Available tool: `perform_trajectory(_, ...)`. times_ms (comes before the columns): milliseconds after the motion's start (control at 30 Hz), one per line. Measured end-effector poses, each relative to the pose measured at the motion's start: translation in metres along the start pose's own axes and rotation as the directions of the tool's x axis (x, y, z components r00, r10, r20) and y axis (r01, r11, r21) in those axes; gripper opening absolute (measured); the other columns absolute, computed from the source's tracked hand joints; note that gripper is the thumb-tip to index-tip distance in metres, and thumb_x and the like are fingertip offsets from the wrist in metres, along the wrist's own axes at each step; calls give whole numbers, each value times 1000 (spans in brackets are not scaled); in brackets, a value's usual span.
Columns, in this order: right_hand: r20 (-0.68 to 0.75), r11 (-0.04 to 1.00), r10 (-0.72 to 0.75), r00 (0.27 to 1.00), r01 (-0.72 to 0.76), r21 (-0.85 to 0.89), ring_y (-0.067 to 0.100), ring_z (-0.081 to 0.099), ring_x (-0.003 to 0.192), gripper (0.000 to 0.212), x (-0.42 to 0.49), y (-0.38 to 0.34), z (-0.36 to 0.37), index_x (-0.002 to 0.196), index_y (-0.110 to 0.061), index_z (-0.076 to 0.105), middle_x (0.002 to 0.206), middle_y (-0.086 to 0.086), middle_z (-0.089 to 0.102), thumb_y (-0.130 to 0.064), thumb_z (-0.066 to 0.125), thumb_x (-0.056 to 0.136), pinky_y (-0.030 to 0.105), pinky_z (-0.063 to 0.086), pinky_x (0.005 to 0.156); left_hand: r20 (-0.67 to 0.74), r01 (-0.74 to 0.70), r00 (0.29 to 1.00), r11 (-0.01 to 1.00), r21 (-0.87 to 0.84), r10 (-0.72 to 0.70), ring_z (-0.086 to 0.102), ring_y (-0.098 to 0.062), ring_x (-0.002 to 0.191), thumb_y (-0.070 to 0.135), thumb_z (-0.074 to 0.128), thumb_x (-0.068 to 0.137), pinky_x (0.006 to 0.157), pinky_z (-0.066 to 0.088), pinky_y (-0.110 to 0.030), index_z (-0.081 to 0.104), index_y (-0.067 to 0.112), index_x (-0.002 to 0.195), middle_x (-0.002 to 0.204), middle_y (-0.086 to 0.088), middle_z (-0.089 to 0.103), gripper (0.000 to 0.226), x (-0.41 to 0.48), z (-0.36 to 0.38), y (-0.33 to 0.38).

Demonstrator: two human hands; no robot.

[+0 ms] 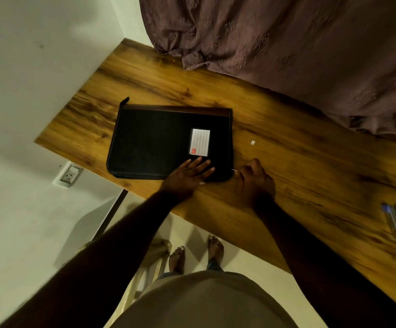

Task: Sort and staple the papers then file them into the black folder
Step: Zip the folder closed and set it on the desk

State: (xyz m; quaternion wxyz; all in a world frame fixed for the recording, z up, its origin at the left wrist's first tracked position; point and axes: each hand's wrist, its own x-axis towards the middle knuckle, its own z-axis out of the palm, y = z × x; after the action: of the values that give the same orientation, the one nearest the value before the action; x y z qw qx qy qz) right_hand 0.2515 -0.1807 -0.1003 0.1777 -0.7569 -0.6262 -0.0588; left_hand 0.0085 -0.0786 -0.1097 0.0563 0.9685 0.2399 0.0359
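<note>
Draped brown fabric [286, 55] lay over the far edge of the wooden table [286, 162], well beyond both hands. Two pens [394, 221] lay well to the right of the right hand; a wall socket [69, 175] sat left of the left hand, below the table edge. A small paper scrap [253, 142] lay just beyond the right hand.

The black folder [156, 143] lay flat and closed under the left hand. Its long axis ran left to right, its brown-trimmed edge faced away, and a lined label [199, 141] sat just beyond the fingertips.

The left hand [187, 176] rested open on the folder's near right part, fingers straight and spread. The right hand [253, 181], fingers curled, pinched the zip pull [234, 171] at the folder's near right corner.
</note>
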Motion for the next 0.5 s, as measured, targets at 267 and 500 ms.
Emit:
perform_trajectory(267, 25, 996, 43, 999, -45, 77, 32, 64, 78, 13, 44, -3, 3, 89, -10, 66, 110, 12, 60, -23, 69, 90, 35, 52, 58, -21, -50, 998, 997, 50, 51, 40, -32, 143, 13, 46, 96, 117, 32, -48, 26, 18, 153, 156, -10, 41, 60, -25, 0, -3)
perform_trajectory(500, 192, 985, 137, 972, -154, 77, 38, 57, 106, 24, 105, 2, 4, 113, -9, 62, 131, 13, 52, -26, 54, 98, 45, 49, 80, -39, -52, 998, 999, 13, 53, 35, -31, 146, 6, 56, 91, 118, 30, -48, 27, 19, 154, 161, -7, 31, 70, -29, -3, -2)
